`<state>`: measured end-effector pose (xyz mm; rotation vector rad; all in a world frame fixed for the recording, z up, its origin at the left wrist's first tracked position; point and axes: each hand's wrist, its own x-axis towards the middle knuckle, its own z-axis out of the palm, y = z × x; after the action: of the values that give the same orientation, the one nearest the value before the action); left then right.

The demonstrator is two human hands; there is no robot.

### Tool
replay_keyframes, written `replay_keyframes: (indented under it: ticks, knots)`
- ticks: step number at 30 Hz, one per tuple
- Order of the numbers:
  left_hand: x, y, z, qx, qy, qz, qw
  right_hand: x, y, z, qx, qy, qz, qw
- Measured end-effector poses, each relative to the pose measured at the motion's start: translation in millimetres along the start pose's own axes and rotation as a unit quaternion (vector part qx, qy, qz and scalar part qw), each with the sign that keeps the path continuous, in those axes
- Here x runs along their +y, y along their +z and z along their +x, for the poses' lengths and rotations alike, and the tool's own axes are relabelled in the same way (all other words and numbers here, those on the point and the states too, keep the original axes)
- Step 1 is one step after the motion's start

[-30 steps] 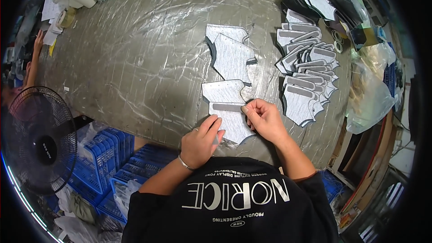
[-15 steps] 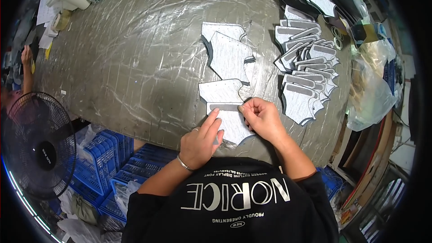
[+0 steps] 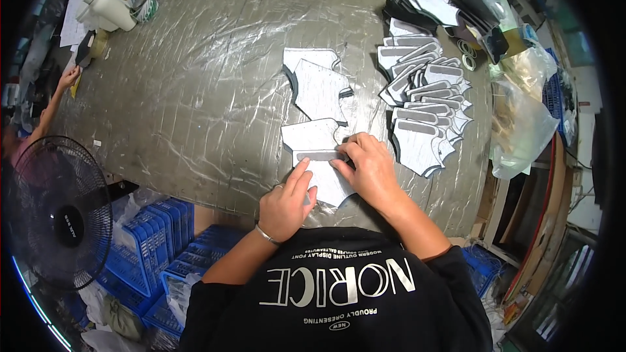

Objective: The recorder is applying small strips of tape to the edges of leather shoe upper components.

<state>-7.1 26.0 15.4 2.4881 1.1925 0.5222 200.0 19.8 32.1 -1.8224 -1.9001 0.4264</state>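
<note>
Your left hand (image 3: 287,203) and right hand (image 3: 368,169) meet over a pale grey fabric piece (image 3: 326,186) lying flat on the counter (image 3: 195,98), just in front of your black shirt (image 3: 339,287). A narrow dark grey strip (image 3: 319,156) runs across the upper edge of this piece. Your left hand is loosely spread, its fingertips resting on the left part of the strip and its thumb held apart from the fingers; a bracelet (image 3: 266,232) circles the wrist. Your right hand is bent over the strip's right end, the forefinger above and the thumb below; whether the two pinch the strip, you cannot tell from this view. Directly beyond lies a second pale piece (image 3: 310,133), and beyond that a small overlapping stack (image 3: 321,91) of similar pieces. To your right, a fanned pile (image 3: 417,146) of pieces bears dark strips like the one beneath your fingers. Small rings (image 3: 468,55) lie near the pile's far end, with a clear plastic bag (image 3: 525,114) at the counter's right edge. At far left, a co-worker's hand (image 3: 69,77) reaches over the counter; nearer you stand a black fan (image 3: 68,221) and blue crates (image 3: 147,238).
</note>
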Motion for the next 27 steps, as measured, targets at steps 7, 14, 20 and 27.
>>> replay_keyframes:
  ticks: [7,14,20,27]
  knots:
    - [-11.7,6.2,-15.1,0.074,-0.026,-0.117,0.99,11.6,-27.5,-17.4,-0.009,0.161,0.24,0.957]
    - [-12.4,-14.4,-18.3,0.021,-0.249,-0.621,0.743,35.8,-80.5,-32.1,0.16,0.017,-0.08,0.984]
    - [7.8,-18.9,-9.9,-0.07,-0.281,-0.744,0.601,-6.9,-7.5,-43.3,-0.053,-0.15,-0.049,0.986]
    - [25.3,-12.7,-3.7,-0.021,-0.319,-0.635,0.703,-15.0,-20.3,-68.0,0.03,-0.072,0.026,0.997]
